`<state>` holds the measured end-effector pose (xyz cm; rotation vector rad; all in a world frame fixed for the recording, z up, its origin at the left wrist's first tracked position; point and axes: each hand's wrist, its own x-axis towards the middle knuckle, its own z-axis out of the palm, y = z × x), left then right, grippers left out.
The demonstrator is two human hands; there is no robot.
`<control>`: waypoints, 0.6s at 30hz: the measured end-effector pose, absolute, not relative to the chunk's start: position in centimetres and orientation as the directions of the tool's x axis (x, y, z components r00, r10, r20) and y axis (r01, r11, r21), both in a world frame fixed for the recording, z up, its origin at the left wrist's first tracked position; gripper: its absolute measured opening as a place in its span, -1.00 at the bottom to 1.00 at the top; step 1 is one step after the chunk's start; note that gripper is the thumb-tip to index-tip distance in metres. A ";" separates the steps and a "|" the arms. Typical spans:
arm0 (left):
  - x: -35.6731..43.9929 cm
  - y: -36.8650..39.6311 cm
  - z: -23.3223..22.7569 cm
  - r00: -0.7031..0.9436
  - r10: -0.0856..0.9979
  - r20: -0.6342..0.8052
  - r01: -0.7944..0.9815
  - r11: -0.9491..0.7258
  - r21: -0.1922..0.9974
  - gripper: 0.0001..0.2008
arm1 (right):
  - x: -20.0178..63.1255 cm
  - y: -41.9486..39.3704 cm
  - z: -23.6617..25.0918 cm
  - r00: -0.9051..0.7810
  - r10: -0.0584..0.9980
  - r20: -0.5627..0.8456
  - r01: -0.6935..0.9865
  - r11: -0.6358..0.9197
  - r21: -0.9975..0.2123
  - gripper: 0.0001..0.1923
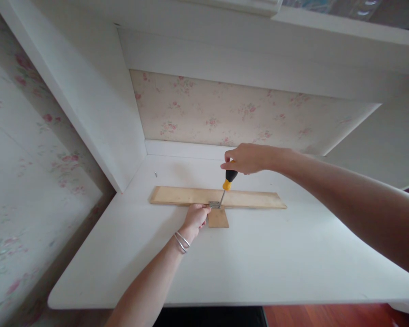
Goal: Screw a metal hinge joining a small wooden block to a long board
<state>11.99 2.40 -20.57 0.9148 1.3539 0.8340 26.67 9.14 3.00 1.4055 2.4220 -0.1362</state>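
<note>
Fingers of your right hand [247,158] are gripping the screwdriver [226,181] handle, your left hand [197,216] is pinching the small stiff hinge [215,205] against the light wooden plank [218,198].

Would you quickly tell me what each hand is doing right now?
Left hand: closed on the metal bracket at the wooden strip.
Right hand: closed around the screwdriver.

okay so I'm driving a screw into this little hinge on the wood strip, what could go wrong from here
The screwdriver leans rather than standing square on the hinge, so the tip may slip out. Your left hand pinches right beside that tip, so a slip could jab your fingers. The small wood block looks unclamped and might shift.
</note>
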 end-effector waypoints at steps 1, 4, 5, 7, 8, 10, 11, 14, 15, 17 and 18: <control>12.0 2.4 -20.6 0.053 0.903 -0.426 0.024 0.425 0.905 -0.88 | 26.6 9.1 3.0 -0.468 0.818 -0.334 0.855 0.515 0.063 -0.54; 12.0 2.4 -20.6 0.051 0.903 -0.427 0.023 0.427 0.904 -0.88 | 26.5 8.9 3.0 -0.555 0.757 -0.345 0.814 0.579 -0.038 -0.55; 12.0 2.4 -20.6 0.050 0.902 -0.429 0.023 0.428 0.903 -0.88 | 26.5 8.9 3.0 -0.550 0.757 -0.352 0.814 0.581 -0.024 -0.57; 12.0 2.4 -20.6 0.048 0.902 -0.430 0.022 0.430 0.903 -0.88 | 26.5 8.9 3.0 -0.495 0.796 -0.349 0.832 0.549 0.072 -0.57; 12.0 2.4 -20.7 0.047 0.902 -0.430 0.021 0.430 0.903 -0.88 | 26.4 9.0 3.1 -0.478 0.812 -0.336 0.836 0.537 0.110 -0.54; 12.0 2.4 -20.7 0.048 0.901 -0.430 0.021 0.430 0.903 -0.88 | 26.3 8.9 3.1 -0.520 0.797 -0.306 0.814 0.571 0.105 -0.54; 12.0 2.4 -20.7 0.050 0.901 -0.430 0.021 0.429 0.903 -0.89 | 26.3 8.9 3.1 -0.559 0.771 -0.304 0.795 0.603 0.068 -0.56; 12.1 2.4 -20.6 0.053 0.903 -0.426 0.020 0.425 0.905 -0.89 | 26.2 8.8 2.8 -0.544 0.757 -0.362 0.802 0.596 0.043 -0.58; 12.1 2.4 -20.6 0.054 0.904 -0.424 0.020 0.423 0.906 -0.89 | 26.2 8.8 2.7 -0.505 0.782 -0.366 0.820 0.567 0.081 -0.54; 12.1 2.4 -20.6 0.051 0.905 -0.422 0.019 0.422 0.906 -0.89 | 26.4 8.7 2.3 -0.478 0.816 -0.325 0.832 0.539 0.128 -0.43; 12.1 2.4 -20.7 0.049 0.905 -0.423 0.020 0.422 0.906 -0.89 | 26.5 8.7 2.1 -0.512 0.805 -0.300 0.820 0.562 0.106 -0.43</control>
